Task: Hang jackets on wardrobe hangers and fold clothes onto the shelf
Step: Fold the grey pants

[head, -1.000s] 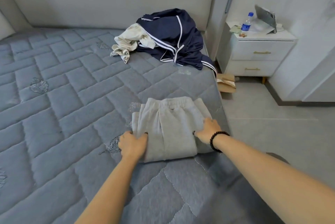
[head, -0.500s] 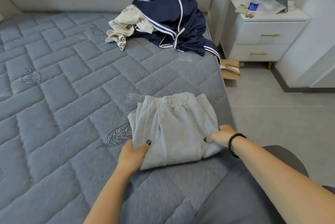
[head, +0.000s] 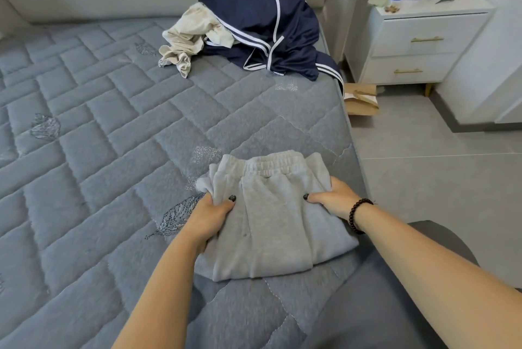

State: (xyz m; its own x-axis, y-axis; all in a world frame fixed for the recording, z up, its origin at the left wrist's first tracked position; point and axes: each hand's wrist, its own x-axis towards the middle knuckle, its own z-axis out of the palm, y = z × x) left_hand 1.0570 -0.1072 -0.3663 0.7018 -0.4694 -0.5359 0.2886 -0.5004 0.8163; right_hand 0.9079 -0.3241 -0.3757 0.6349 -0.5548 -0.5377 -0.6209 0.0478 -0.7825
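Since a second earlier both hands had gone from pressing flat to gripping: left hand and right hand each curled around a side edge of the folded grey trousers, thumbs on top, fingers tucked under. Bundle lay on the bed, seemingly about to be lifted for the shelf. Beyond the fingertips, navy jacket and cream garment remained unsorted. Nightstand drawers shut, contents unseen.
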